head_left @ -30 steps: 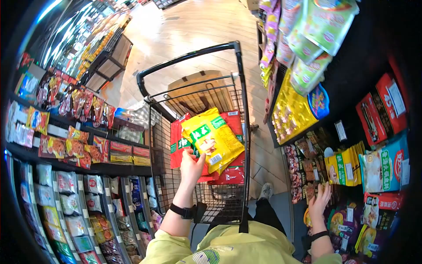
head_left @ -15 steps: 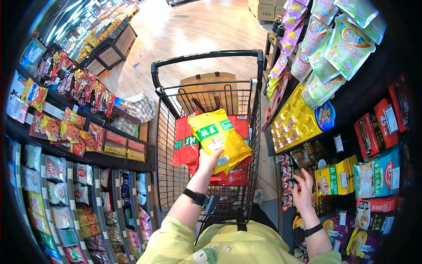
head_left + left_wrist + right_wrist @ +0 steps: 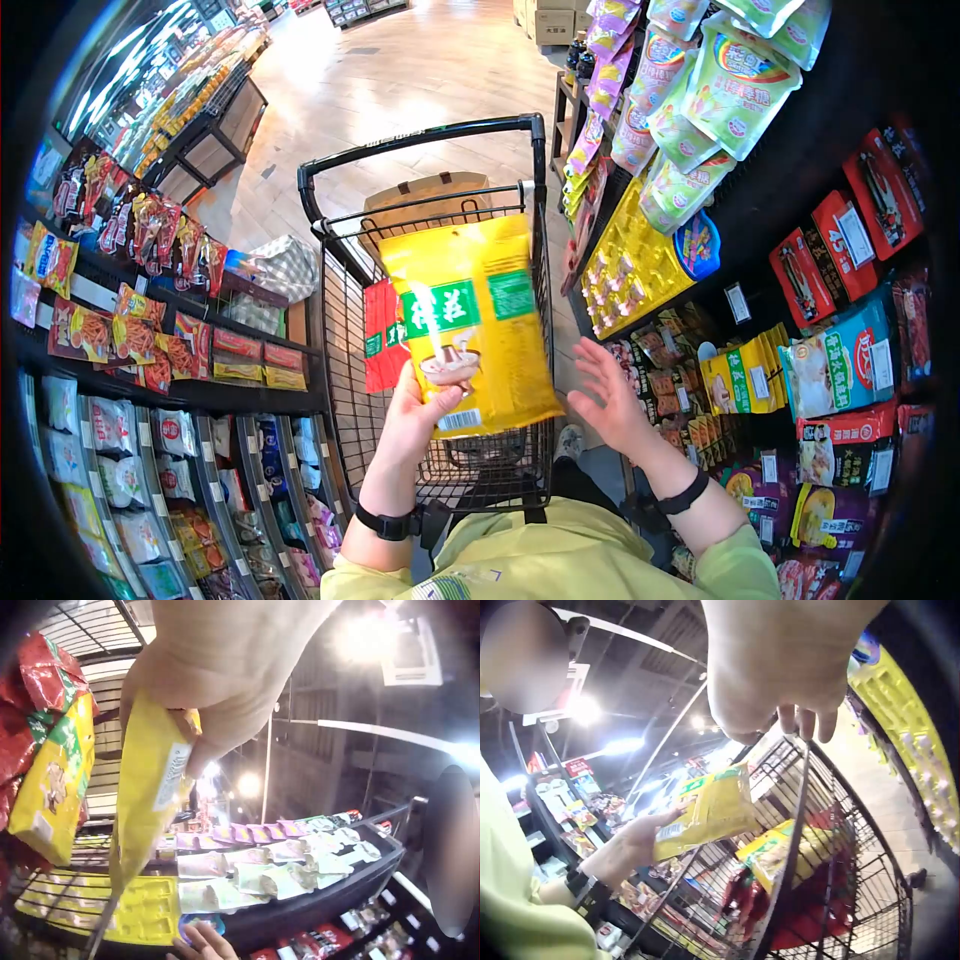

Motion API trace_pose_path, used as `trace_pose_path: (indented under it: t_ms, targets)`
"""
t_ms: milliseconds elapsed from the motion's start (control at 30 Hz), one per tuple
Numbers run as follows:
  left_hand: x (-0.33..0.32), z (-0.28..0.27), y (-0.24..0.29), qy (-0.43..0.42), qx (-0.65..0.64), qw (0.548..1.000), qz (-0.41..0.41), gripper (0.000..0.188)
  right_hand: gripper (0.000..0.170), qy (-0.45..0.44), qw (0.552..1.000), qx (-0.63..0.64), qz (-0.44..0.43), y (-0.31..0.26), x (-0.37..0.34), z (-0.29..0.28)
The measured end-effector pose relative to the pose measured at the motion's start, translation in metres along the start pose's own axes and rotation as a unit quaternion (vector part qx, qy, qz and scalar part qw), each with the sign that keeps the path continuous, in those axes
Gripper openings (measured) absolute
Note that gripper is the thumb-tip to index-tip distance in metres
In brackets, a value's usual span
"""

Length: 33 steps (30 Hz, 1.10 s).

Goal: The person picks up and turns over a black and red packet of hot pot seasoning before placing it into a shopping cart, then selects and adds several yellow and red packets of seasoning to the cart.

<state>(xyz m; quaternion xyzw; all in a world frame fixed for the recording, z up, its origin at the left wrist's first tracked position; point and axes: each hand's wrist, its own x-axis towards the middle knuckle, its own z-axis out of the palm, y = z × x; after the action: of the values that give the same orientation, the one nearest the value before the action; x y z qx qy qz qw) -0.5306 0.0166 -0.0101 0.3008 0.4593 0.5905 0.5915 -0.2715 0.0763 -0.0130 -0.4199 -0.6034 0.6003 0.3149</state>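
Note:
My left hand [image 3: 415, 418] pinches the lower left corner of a yellow packet [image 3: 500, 350] with green labels, holding it upright above the cart. My right hand [image 3: 618, 402] is just right of the packet, fingers spread, holding nothing. The left wrist view shows the held packet [image 3: 146, 780] edge-on, below the left hand [image 3: 217, 667]. In the right wrist view another yellow packet [image 3: 776, 851] lies on red packets [image 3: 817, 900] inside the cart. Part of a red packet [image 3: 383, 335] shows left of the held one in the head view.
The wire cart [image 3: 345, 420] stands in front, with a brown paper bag [image 3: 385, 205] at its far end. Shelves of packets line the left. On the right are hanging pouches [image 3: 740, 90], a yellow tray [image 3: 635, 260] and shelved yellow packets [image 3: 745, 375].
The left hand has lifted a yellow packet up from the pile toward the camera. The right hand has moved left, away from the shelf and toward that packet.

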Motion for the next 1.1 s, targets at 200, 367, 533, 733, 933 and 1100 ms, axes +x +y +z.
trace_pose_path:
  t_ms: [200,367,533,733,933,1100]
  targets:
    - [-0.008,0.043,0.004,-0.062,-0.016,0.997,-0.042,0.064,0.075,-0.110,0.940,0.321,0.030,0.001,0.009,-0.008]
    - [-0.005,0.048,-0.006,-0.124,-0.027,0.991,-0.053,0.068,0.065,-0.110,0.934,0.335,0.053,-0.002,-0.003,-0.020]
    - [-0.002,0.058,-0.010,-0.106,-0.006,0.993,-0.060,0.068,0.056,-0.077,0.935,0.346,0.022,-0.006,-0.009,-0.025]
    - [-0.012,0.105,-0.008,0.035,0.377,0.917,0.124,0.084,0.043,0.089,0.985,0.125,-0.084,-0.013,-0.022,-0.021]
    - [-0.015,0.125,-0.035,-0.183,0.130,0.971,0.079,0.128,0.064,-0.013,0.966,-0.138,-0.220,-0.040,-0.039,-0.015]
    - [-0.002,0.120,-0.032,-0.081,0.030,0.996,-0.028,0.048,0.064,-0.043,0.949,-0.177,-0.257,-0.048,-0.052,-0.035]
